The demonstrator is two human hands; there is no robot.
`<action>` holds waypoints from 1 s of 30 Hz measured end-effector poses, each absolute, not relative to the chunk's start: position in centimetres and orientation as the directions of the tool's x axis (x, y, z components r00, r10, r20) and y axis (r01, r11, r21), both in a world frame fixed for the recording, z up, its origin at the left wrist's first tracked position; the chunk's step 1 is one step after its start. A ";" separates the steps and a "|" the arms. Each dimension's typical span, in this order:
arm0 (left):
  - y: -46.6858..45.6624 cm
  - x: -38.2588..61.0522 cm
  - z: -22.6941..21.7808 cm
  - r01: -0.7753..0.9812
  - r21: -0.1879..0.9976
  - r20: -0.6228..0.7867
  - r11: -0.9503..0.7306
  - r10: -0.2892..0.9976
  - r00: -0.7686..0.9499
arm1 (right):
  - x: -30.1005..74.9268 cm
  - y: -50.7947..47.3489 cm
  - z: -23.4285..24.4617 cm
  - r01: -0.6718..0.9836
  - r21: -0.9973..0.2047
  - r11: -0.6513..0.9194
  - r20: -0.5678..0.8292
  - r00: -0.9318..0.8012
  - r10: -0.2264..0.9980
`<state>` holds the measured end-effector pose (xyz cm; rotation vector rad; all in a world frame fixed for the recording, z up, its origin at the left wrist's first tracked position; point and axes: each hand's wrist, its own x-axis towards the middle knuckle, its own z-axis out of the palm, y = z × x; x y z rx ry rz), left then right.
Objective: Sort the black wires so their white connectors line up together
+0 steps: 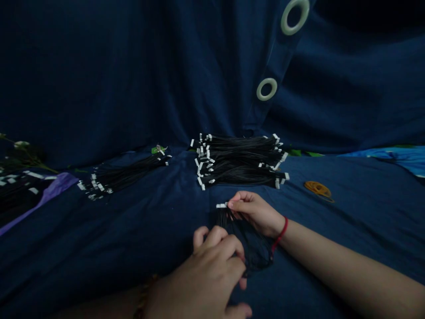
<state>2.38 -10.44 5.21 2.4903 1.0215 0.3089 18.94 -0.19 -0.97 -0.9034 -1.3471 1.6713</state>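
My right hand [254, 212] pinches a small bunch of thin black cables [254, 257] near their white connectors [221, 205], which line up beside the thumb and fingertips. From there the cables hang in a loop toward me. My left hand [215, 266] is just in front, palm down and slightly blurred, its fingers bent and apart and the thumb away from them. Its fingers overlap the cables in view; whether they touch is hidden. Behind both hands lies a stack of bundled black cables [239, 155] with white connectors at both ends.
To the left lies a looser bunch of black cables [133, 173]. More white-ended cables [20, 190] rest by a purple cloth [56, 190] at the far left. Orange-brown rubber bands [317, 189] sit on the right. Dark blue cloth [348, 221] covers the surface; a curtain [199, 66] hangs behind.
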 end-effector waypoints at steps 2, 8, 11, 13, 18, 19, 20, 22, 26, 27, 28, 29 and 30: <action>-10.7 2.4 5.9 0.608 0.505 -0.003 -0.613 0.703 0.711 | 19.0 -0.2 -1.0 -0.143 -0.981 -0.131 -0.054 -0.449 0.892; -6.8 0.4 6.5 0.548 0.464 0.345 -0.697 0.711 0.613 | 18.7 -0.6 -0.7 -0.160 -0.976 -0.149 -0.047 -0.514 0.857; -4.0 -0.9 5.5 0.586 0.456 0.296 -0.670 0.735 0.610 | 18.4 -0.9 -0.6 -0.166 -0.972 -0.165 -0.048 -0.549 0.835; -2.9 -1.5 4.7 0.590 0.387 0.190 -0.709 0.687 0.701 | 18.3 -1.1 -0.6 -0.160 -0.973 -0.169 -0.049 -0.567 0.822; -2.1 -1.9 3.9 0.496 0.257 0.120 -0.829 0.537 0.835 | 18.1 -1.4 -0.6 -0.133 -0.978 -0.159 -0.050 -0.593 0.804; -2.2 -1.8 3.8 0.496 0.309 0.114 -0.811 0.549 0.828 | 18.0 -1.5 -0.6 -0.130 -0.979 -0.158 -0.050 -0.594 0.803; -2.2 -1.7 3.8 0.502 0.390 0.104 -0.772 0.578 0.809 | 18.0 -1.5 -0.6 -0.129 -0.979 -0.158 -0.051 -0.594 0.803; -2.4 -1.5 3.7 0.493 0.587 0.066 -0.642 0.645 0.761 | 17.9 -1.5 -0.7 -0.133 -0.978 -0.161 -0.052 -0.594 0.803; -2.6 -0.9 3.3 0.393 0.874 -0.021 -0.284 0.787 0.617 | 18.0 -1.5 -0.8 -0.148 -0.974 -0.173 -0.054 -0.588 0.807; -2.7 -0.8 3.2 0.373 0.901 -0.044 -0.222 0.808 0.587 | 18.0 -1.5 -0.8 -0.153 -0.973 -0.175 -0.053 -0.588 0.807; -2.7 -0.7 3.0 0.362 0.917 -0.068 -0.171 0.825 0.561 | 18.0 -1.5 -0.8 -0.157 -0.971 -0.178 -0.052 -0.590 0.806; -2.7 -0.6 2.9 0.358 0.924 -0.089 -0.134 0.836 0.542 | 18.0 -1.5 -0.7 -0.163 -0.970 -0.179 -0.049 -0.591 0.805; -2.7 -0.6 2.7 0.355 0.929 -0.105 -0.107 0.842 0.529 | 18.0 -1.5 -0.7 -0.168 -0.969 -0.179 -0.046 -0.593 0.804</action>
